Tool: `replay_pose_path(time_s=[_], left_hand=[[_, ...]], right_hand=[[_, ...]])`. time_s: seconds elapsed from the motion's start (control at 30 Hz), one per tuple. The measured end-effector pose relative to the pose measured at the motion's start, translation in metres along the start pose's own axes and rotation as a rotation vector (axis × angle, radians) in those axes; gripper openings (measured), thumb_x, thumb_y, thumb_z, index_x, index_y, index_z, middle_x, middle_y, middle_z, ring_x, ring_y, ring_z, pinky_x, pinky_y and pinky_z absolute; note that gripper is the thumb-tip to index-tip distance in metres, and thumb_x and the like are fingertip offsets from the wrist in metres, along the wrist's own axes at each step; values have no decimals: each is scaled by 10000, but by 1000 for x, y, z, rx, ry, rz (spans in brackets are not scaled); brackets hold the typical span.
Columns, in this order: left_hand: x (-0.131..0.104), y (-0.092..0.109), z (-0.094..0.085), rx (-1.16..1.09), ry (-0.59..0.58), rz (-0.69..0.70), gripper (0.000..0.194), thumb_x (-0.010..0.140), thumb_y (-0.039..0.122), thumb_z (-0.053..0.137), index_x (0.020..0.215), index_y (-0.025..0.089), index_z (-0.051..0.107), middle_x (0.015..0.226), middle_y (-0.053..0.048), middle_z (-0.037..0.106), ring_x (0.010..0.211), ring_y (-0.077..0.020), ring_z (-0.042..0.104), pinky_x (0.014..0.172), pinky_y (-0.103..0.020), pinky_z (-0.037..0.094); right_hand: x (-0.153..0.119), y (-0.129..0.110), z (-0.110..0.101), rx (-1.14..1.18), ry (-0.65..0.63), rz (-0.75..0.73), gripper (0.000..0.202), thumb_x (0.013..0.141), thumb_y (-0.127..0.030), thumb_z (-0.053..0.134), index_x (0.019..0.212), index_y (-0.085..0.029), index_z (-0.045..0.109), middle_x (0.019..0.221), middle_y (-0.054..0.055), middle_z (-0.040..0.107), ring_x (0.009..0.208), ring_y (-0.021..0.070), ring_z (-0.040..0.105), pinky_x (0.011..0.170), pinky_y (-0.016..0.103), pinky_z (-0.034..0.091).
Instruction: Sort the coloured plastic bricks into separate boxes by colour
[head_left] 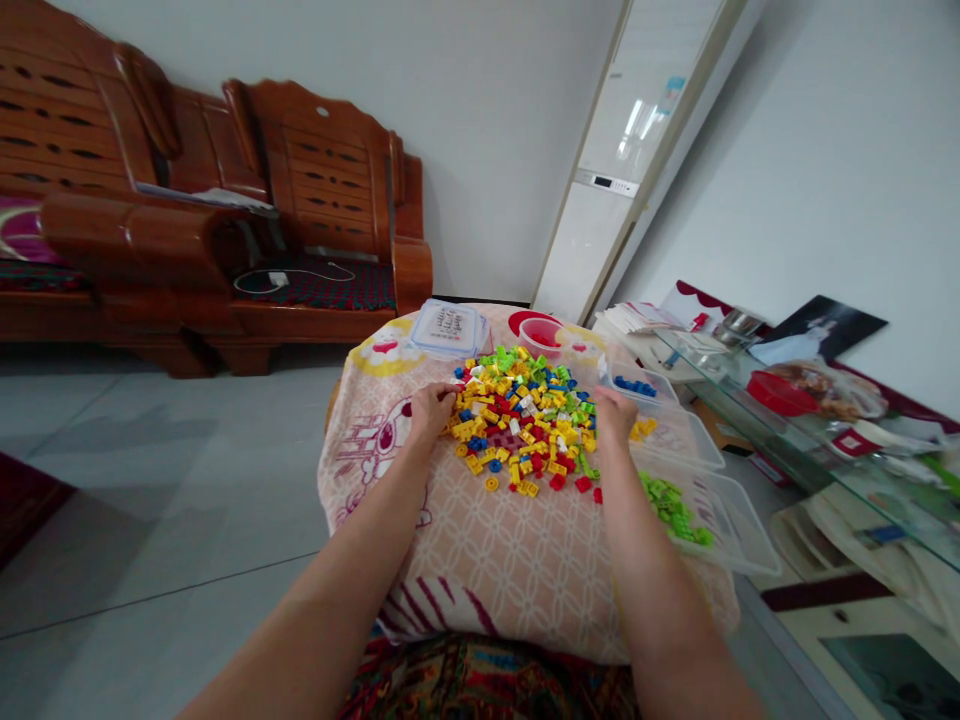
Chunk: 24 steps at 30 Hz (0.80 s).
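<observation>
Many plastic building bricks (525, 410) between left hand (431, 408) and right hand (616, 410), fingers curled narrow; cannot tell either grip; beside right fingers, clear tray (667, 384) of blue bricks (636, 387), spill risk from wrist knock.

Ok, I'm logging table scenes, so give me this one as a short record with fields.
Left hand: at the pile's left edge, grip unclear
Right hand: at the pile's right edge, near the far tray, grip unclear
Pile: loose blocks, red, yellow, blue, green, white
Far tray: blue blocks
Middle tray: yellow blocks
Near tray: green blocks
Round bowl: red contents
Box: beyond the pile, left
Cloth: patterned, under everything listed
</observation>
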<state>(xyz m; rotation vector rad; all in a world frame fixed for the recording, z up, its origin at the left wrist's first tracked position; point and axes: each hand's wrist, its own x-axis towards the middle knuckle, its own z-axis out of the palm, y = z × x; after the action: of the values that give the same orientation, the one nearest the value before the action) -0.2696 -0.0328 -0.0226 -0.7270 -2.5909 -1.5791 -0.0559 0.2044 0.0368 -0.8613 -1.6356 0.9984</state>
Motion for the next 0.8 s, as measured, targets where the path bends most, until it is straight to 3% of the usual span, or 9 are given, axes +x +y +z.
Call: replay_pose_path(time_s=[0.2, 0.3, 0.37, 0.47, 0.57, 0.7, 0.8], left_hand=[[-2, 1, -2, -2, -3, -4, 292, 797, 198, 540, 974, 191, 772, 941, -37, 753, 810, -160, 656, 774, -248, 498], [-1, 2, -3, -7, -15, 20, 297, 791, 180, 532, 966, 181, 772, 948, -44, 754, 831, -167, 663, 791, -257, 502], [0, 1, -3, -4, -17, 26, 293, 789, 176, 535, 960, 181, 772, 950, -49, 754, 838, -169, 664, 797, -259, 503], [1, 0, -2, -1, -14, 24, 279, 794, 181, 547, 958, 192, 772, 943, -47, 753, 827, -164, 664, 788, -252, 502], [1, -3, 0, -17, -13, 18, 272, 803, 185, 550, 961, 201, 771, 926, -39, 752, 817, -159, 663, 775, -244, 503], [0, -6, 2, -28, -7, 2, 274, 807, 183, 550, 973, 199, 768, 898, -37, 750, 812, -160, 663, 754, -241, 505], [-1, -5, 1, -16, -11, -4, 274, 807, 183, 551, 973, 203, 768, 891, -33, 749, 820, -161, 663, 752, -239, 504]], right_hand=[[-92, -38, 78, -244, -647, -510, 297, 856, -227, 510, 1064, -196, 719, 1160, 80, 706, 1129, 202, 614, 1047, 356, 424], [-120, -47, 108, -380, -822, -643, 280, 845, -230, 602, 1104, -201, 703, 1285, 97, 632, 1222, 214, 549, 1080, 372, 391], [-129, -45, 113, -470, -866, -671, 246, 827, -227, 648, 1063, -196, 710, 1330, 111, 595, 1254, 233, 517, 1083, 393, 383], [-131, -35, 101, -495, -830, -660, 203, 823, -214, 664, 1020, -207, 712, 1353, 104, 580, 1274, 236, 494, 1083, 406, 380], [-124, -28, 75, -457, -743, -648, 192, 820, -221, 668, 1007, -226, 711, 1274, 80, 634, 1250, 238, 505, 1081, 416, 381], [-117, -22, 41, -455, -656, -595, 194, 815, -218, 660, 1002, -197, 709, 1079, 94, 702, 1082, 248, 594, 1007, 419, 433], [-115, -19, 27, -423, -629, -564, 155, 838, -285, 645, 939, -194, 720, 1035, 101, 710, 1016, 242, 619, 954, 403, 459]])
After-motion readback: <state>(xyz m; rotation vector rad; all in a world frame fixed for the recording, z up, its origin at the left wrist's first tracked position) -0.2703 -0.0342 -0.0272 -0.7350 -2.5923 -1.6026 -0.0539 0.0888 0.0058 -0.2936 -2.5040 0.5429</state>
